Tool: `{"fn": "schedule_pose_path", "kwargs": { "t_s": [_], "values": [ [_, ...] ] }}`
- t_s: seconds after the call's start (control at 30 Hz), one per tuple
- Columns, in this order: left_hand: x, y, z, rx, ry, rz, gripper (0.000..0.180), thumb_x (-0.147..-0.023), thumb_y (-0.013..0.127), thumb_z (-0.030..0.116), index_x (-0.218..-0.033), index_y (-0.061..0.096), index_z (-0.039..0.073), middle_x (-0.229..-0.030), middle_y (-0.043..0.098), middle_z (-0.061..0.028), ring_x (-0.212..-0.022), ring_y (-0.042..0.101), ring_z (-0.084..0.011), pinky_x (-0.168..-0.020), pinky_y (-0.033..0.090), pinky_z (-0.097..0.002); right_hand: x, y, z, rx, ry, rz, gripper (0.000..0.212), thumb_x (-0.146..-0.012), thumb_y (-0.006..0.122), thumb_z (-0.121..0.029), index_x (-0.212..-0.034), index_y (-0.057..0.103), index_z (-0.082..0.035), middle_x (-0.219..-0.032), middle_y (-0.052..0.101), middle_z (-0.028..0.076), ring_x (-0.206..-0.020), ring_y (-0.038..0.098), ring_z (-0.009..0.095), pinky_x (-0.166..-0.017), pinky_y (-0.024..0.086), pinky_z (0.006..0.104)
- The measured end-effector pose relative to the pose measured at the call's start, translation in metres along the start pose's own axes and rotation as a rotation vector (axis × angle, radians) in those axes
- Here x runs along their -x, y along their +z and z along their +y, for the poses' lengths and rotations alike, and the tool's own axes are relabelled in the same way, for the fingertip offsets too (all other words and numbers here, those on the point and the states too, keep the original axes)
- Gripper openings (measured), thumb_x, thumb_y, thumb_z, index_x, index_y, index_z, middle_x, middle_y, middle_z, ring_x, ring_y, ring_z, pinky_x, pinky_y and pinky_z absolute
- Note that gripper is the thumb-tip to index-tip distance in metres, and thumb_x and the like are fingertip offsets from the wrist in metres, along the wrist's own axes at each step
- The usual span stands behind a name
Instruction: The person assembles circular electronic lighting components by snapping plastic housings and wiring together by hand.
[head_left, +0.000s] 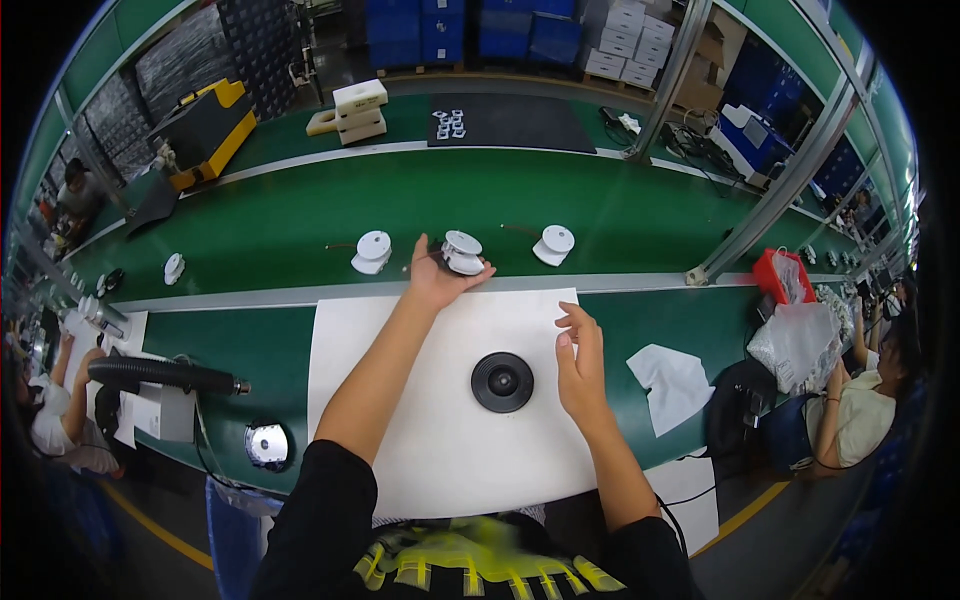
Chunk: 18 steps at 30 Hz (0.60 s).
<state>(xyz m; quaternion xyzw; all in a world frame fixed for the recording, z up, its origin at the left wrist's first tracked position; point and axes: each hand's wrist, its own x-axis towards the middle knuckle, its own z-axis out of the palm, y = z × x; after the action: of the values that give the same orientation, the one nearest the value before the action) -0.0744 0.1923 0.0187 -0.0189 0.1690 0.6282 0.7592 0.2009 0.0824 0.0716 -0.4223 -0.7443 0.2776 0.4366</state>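
Observation:
My left hand (440,283) reaches to the near side of the green conveyor belt (300,215). It cradles a white round two-part device (463,252) with a thin lead, fingers spread under and around it. My right hand (581,368) is raised over the white sheet (400,450), fingers apart and holding nothing. Just left of it a black round disc (502,382) with a ringed centre lies on the sheet. Two similar white devices, one to the left (372,252) and one to the right (554,245) of my left hand, sit on the belt, each with a thin lead.
At left are a black flexible hose (165,374) and a white-and-black part (267,445). A white cloth (668,387) and a red bin (783,277) are at right. Metal posts (765,195) rise beyond. People sit at both sides. Foam blocks (360,110) and a black mat (515,125) lie behind the belt.

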Motion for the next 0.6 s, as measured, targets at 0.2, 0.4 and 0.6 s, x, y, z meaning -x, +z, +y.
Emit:
{"fn": "schedule_pose_path", "kwargs": {
  "t_s": [0.2,0.4,0.6],
  "values": [
    [0.003,0.007,-0.017,0.005,0.036,0.169,0.067,-0.102,0.034,0.048,-0.155,0.012,0.014,-0.152,0.023,-0.0277,-0.133,0.038,-0.0454,-0.111,0.034,-0.0576,-0.082,-0.011,0.081,0.306,0.096,0.008,0.038,-0.099,0.047,-0.028,-0.131,0.047,-0.008,-0.101,0.065,0.017,-0.092,0.063,0.037,-0.077,0.049,0.047],
    [0.105,0.002,-0.065,-2.141,0.2,0.099,0.063,-0.097,0.051,0.045,-0.147,0.036,0.011,-0.1,0.064,-0.0216,-0.096,0.064,-0.0329,-0.085,0.049,-0.0408,-0.203,0.004,0.102,0.941,0.424,-0.203,0.066,-0.097,0.034,-0.062,-0.142,0.039,-0.014,-0.116,0.065,0.02,-0.105,0.065,0.037,-0.085,0.052,0.0469],
    [0.126,0.024,-0.089,-2.204,-0.038,0.143,0.082,-0.084,0.066,0.054,-0.147,0.037,0.01,-0.11,0.062,-0.0254,-0.101,0.061,-0.0382,-0.089,0.049,-0.0393,-0.23,0.019,0.159,1.007,0.546,-0.442,0.071,-0.095,0.039,-0.055,-0.153,0.024,-0.017,-0.129,0.06,0.023,-0.118,0.059,0.04,-0.094,0.049,0.0471]
  ]
}}
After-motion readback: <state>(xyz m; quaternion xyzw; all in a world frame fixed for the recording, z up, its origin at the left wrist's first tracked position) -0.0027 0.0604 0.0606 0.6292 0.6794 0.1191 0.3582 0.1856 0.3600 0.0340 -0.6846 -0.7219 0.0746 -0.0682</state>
